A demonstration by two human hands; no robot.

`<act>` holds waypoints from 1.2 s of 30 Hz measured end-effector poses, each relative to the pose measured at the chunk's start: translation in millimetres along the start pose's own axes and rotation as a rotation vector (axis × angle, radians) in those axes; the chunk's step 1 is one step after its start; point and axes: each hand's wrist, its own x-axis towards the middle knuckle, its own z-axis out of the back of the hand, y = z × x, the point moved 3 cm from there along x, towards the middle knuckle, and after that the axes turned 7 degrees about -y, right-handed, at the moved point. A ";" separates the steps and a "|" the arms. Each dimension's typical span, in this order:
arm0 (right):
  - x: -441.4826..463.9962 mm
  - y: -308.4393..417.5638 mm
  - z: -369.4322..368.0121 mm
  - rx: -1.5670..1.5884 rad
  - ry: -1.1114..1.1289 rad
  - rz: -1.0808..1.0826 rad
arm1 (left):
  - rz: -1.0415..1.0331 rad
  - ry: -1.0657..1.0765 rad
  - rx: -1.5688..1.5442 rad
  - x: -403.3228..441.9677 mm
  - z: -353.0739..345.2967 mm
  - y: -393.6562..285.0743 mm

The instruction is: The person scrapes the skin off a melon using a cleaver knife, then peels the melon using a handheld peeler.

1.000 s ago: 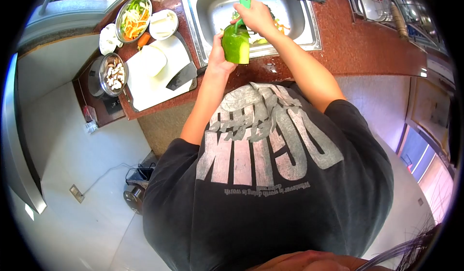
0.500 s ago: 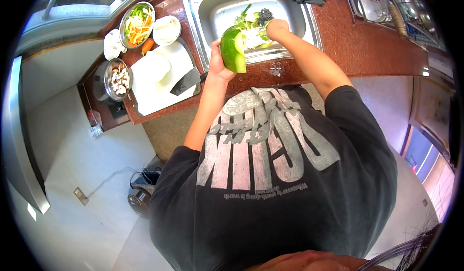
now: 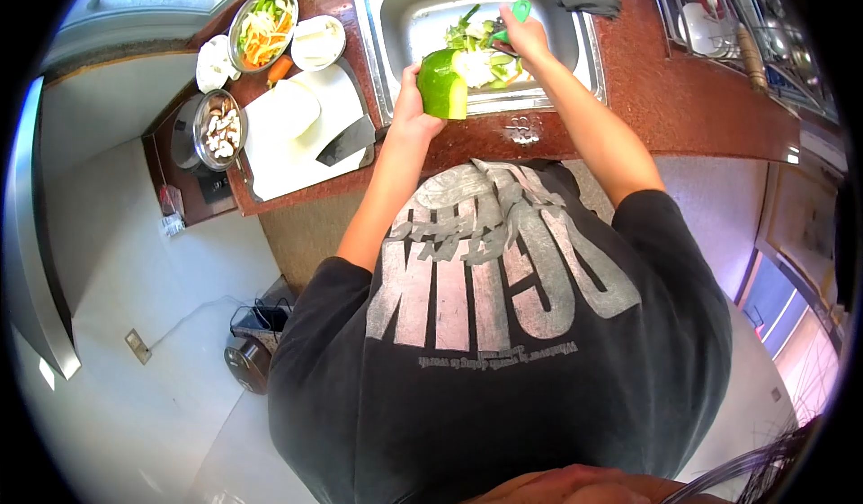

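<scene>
My left hand [image 3: 412, 110] is closed around a thick piece of green gourd [image 3: 438, 87], held above the sink's near edge. Dark green skin covers its left side, while a pale, peeled strip shows on the right. My right hand [image 3: 529, 40] grips a green-handled peeler [image 3: 520, 9] over the sink, apart from the gourd; the peeler's blade end is partly hidden. Beneath the hands, peelings and vegetable scraps [image 3: 485, 69] lie in a heap in the metal sink [image 3: 409, 8].
Left of the sink, a white cutting board [image 3: 279, 167] carries a knife [image 3: 346, 143] and a large pale piece. Around it stand bowls of cut vegetables [image 3: 265, 32] and mushrooms [image 3: 222, 133], a white container [image 3: 318, 43] and a carrot [image 3: 280, 71]. A dish rack [image 3: 719, 32] stands at right.
My right hand has lifted and drawn back slightly, and the peeler's green handle now shows. The gourd has tipped a little in my left hand. The whole view has shifted slightly.
</scene>
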 end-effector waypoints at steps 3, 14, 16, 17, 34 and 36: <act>-57.3 52.3 -12.4 0.373 0.063 0.113 | -0.060 -0.041 0.017 0.2 1.4 0.2; -118.3 71.1 -28.8 0.128 0.164 0.533 | -0.225 0.004 0.102 -18.2 -27.8 10.5; -117.3 76.8 -25.4 0.063 0.133 0.563 | -0.286 0.073 0.150 -19.7 -30.4 12.0; -115.1 79.5 -24.5 0.072 0.132 0.544 | -0.283 0.072 0.151 -19.7 -31.2 13.3; -119.1 62.8 -39.6 0.046 0.093 0.409 | -0.275 -0.176 0.049 -18.0 -22.6 13.4; -124.3 49.9 -44.0 0.041 0.200 0.400 | -0.305 -0.102 0.036 -14.8 -20.2 16.2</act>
